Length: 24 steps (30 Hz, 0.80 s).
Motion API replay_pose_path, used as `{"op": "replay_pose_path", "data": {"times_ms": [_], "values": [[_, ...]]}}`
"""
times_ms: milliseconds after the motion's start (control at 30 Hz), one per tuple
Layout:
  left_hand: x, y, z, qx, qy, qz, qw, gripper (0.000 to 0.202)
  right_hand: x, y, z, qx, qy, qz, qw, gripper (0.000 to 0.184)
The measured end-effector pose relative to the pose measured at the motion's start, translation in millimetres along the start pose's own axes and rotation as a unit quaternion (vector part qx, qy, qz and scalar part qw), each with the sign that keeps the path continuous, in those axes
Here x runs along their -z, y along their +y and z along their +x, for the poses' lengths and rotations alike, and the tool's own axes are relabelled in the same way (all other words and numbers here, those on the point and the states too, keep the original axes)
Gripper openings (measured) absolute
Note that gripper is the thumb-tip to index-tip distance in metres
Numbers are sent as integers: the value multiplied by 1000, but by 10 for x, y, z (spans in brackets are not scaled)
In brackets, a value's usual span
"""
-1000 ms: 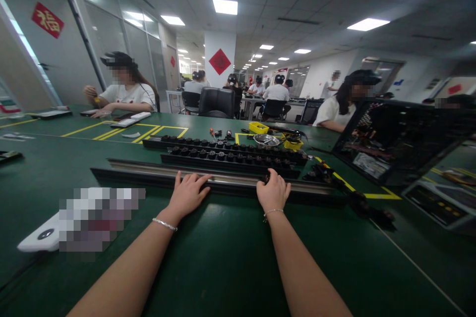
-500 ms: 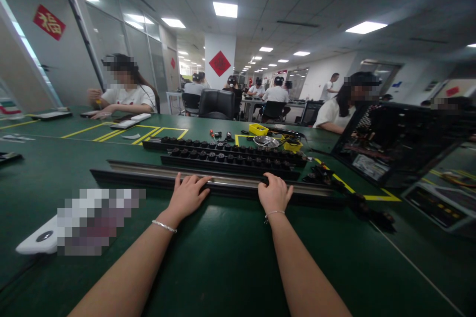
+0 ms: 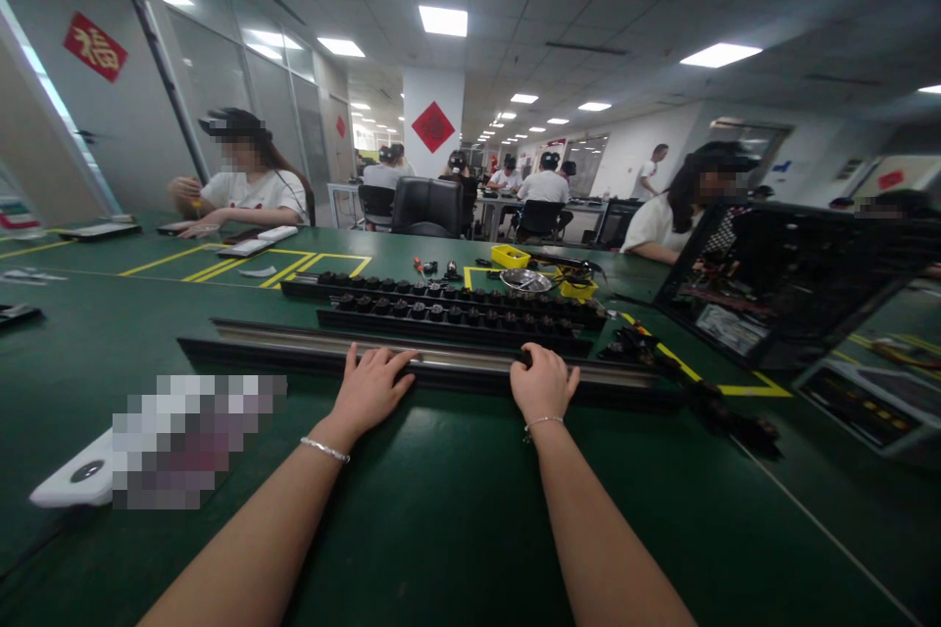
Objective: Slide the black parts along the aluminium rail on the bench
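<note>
A long black channel [image 3: 272,355] with a shiny metal inside lies crosswise on the green table in front of me. My left hand [image 3: 371,387] grips its near wall left of the middle, fingers over the edge and thumb on the near side. Right of the middle, my right hand [image 3: 542,384] has its fingers bent over the same wall. The fingertips of both hands are partly hidden. Just beyond lie two black strips, a nearer one [image 3: 456,318] and a farther one [image 3: 309,288], each with a row of round black parts.
At left lies a white phone [image 3: 74,485], partly blurred out. A round metal dish [image 3: 526,281] and a yellow bin [image 3: 510,257] stand behind the strips. An open black computer case [image 3: 765,294] and a boxy unit [image 3: 874,402] are at right. Co-workers sit left and right.
</note>
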<state>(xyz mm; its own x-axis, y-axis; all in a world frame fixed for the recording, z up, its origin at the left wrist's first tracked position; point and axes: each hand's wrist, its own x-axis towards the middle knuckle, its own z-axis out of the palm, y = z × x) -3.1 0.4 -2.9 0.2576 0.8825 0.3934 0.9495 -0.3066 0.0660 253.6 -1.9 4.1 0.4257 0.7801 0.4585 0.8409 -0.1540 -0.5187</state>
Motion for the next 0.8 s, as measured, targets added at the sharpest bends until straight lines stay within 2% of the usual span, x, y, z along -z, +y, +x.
{"op": "replay_pose_path", "data": {"times_ms": [800], "values": [[-13,-9,-7,-6,9,6,1000,41,-12,72,28,10,21,-9,1000,25]]}}
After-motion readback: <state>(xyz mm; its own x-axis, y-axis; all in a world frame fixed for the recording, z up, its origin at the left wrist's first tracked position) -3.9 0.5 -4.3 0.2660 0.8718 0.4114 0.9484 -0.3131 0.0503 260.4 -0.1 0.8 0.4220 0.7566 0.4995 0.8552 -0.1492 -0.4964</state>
